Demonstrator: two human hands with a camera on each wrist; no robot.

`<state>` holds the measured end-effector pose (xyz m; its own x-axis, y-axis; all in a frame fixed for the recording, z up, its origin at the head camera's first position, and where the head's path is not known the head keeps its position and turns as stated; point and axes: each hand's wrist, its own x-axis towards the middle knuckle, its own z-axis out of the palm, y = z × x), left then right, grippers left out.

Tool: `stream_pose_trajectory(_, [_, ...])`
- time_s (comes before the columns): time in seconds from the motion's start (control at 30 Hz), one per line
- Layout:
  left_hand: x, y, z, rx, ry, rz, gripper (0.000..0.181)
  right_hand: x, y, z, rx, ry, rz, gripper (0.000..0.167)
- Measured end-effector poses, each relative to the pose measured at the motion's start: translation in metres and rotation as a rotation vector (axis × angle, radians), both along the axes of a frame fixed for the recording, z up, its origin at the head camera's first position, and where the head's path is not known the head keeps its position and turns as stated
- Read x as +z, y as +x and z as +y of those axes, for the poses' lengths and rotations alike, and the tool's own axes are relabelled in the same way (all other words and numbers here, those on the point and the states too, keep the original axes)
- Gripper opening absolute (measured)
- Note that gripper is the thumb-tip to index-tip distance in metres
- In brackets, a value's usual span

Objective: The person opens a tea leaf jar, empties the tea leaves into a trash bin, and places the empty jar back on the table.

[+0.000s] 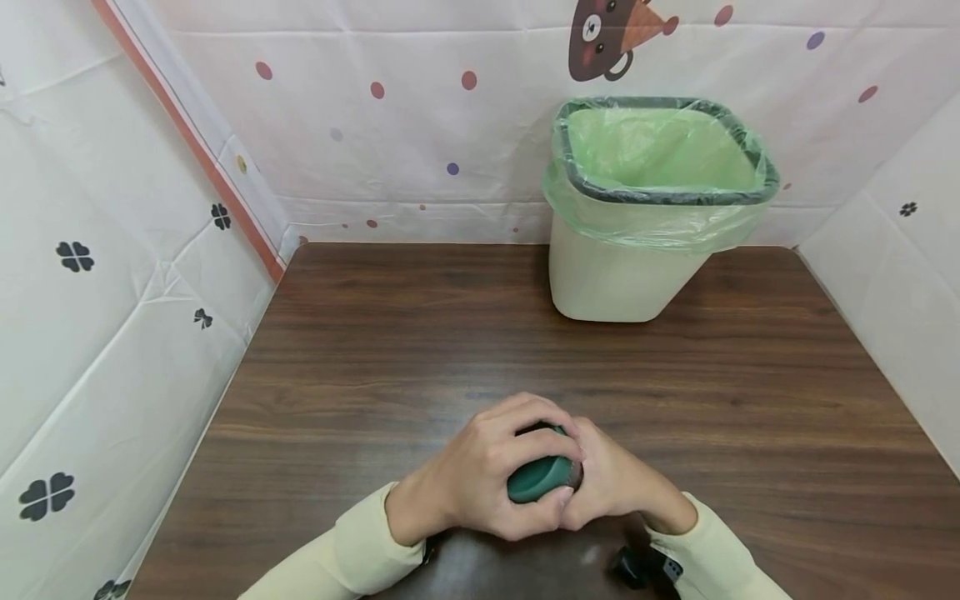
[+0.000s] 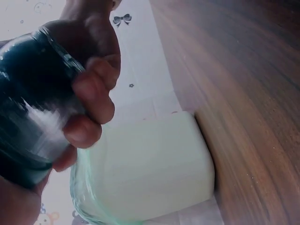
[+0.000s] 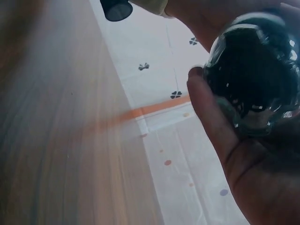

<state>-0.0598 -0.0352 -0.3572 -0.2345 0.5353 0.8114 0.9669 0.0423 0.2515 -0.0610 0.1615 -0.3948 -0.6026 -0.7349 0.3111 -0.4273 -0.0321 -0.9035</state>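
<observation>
Both hands hold a rounded, jar-like container (image 1: pixel 540 479) above the near part of the table. Its top is dark green, and its shiny, see-through wall looks dark in the left wrist view (image 2: pixel 33 108). My left hand (image 1: pixel 491 467) grips the green top from the left, fingers curved over it. On the other side my right hand (image 1: pixel 611 475) grips the container, its fingers mostly hidden behind the left hand. In the right wrist view a clear, lobed end of the container (image 3: pixel 255 75) faces the camera, with something dark inside. Its exact kind I cannot tell.
A pale bin (image 1: pixel 611 279) with a green plastic liner (image 1: pixel 660 225) over its rim stands at the back right of the brown wooden table (image 1: pixel 375 350). Patterned white sheets (image 1: pixel 360 150) rise along the back and sides.
</observation>
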Motion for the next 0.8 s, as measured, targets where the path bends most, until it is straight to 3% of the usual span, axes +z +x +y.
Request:
stream_pose_trajectory(0.33, [-0.0049,0.0054,0.0044,0.199,0.016,-0.104,0.021,-0.0001,0.0030,-0.0051,-0.211,0.087,0.155,0.066])
stream_pose_trajectory(0.8, [-0.0066,0.0059,0.0057,0.230,0.026,-0.139,0.022,-0.0031,0.0021,-0.0052,-0.247,0.093,0.182,0.070])
